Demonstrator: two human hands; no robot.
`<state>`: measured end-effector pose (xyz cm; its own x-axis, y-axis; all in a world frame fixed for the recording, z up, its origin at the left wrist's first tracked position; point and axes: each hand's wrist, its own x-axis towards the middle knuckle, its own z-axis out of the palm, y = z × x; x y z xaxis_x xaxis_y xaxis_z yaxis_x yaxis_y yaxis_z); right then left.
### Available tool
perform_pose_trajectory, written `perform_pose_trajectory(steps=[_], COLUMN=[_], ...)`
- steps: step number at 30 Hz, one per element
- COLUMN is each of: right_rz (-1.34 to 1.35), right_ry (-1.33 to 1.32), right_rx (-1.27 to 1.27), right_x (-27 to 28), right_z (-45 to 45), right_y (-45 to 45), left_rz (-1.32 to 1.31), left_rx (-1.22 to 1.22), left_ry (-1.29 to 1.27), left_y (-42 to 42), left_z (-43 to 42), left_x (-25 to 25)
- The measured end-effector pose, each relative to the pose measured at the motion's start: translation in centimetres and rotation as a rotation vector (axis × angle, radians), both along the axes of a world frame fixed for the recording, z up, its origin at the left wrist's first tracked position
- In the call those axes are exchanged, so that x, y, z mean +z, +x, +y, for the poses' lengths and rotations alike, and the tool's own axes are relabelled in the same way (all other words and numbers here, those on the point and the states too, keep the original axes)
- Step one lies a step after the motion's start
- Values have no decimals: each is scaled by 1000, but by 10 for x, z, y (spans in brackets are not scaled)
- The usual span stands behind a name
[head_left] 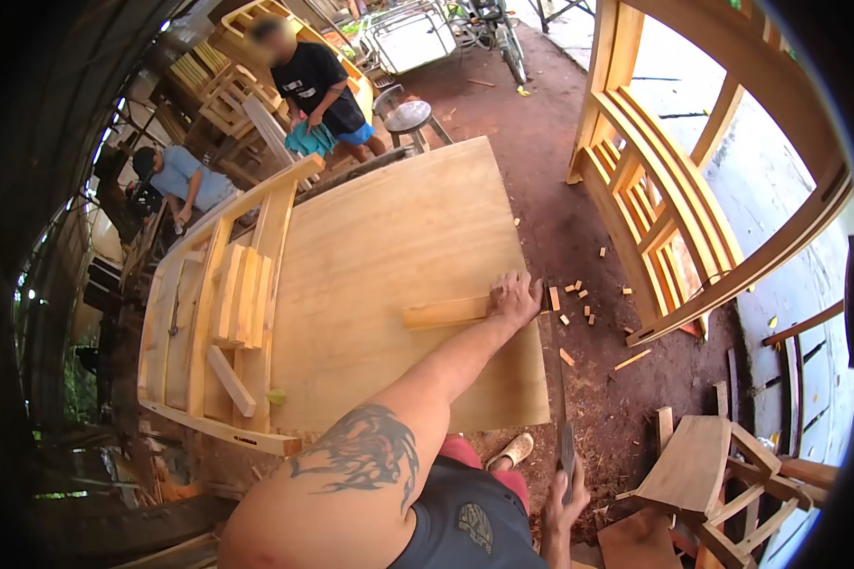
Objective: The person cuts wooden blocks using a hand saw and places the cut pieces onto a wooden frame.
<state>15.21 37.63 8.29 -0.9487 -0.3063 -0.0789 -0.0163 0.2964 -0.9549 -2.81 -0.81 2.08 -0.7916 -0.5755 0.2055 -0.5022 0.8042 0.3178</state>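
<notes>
My left hand (515, 299) presses down over the end of a short wooden piece (443, 313), holding it on the plywood sheet (389, 228) near the sheet's right edge. My right hand (565, 501) is low by my side, closed around the handle of a handsaw (566, 441). The saw's narrow blade points up and away, along the right edge of the sheet. Its far end is close to the wooden piece's end; I cannot tell if they touch.
Small wood offcuts (579, 287) lie on the dirt floor. Left are a wooden frame (280, 223) and stacked wood pieces (242, 294). Large wooden frames (669, 204) stand right, chair parts (688, 465) lower right. One person (308, 81) holds teal cloth; another (180, 175) sits, bent forward.
</notes>
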Motion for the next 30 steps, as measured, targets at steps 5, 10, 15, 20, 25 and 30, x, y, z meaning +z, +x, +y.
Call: perform_pose_trajectory(steps=[5,10,15,20,25,30], right_rz=[43,103,154,17,45,105], right_ry=[-25,-33,81,25,62,39], right_rx=[26,61,-36,-43,5,41], right_x=[41,-28,-5,1,45,29], right_z=[46,-83,-148,-70,45,12], right_y=[32,-74,-127,-50,34,-6], left_rz=[57,61,-24,3,7,-22], left_rx=[-27,-39,17,40,13,-32], left_ry=[-20,-48,15,-55,-53,-64], left_y=[3,2,-3,1,-3,-2], left_z=[1,-5,-10,-2,-3,-6], left_x=[-3,-14,-20,-8,-6,-8])
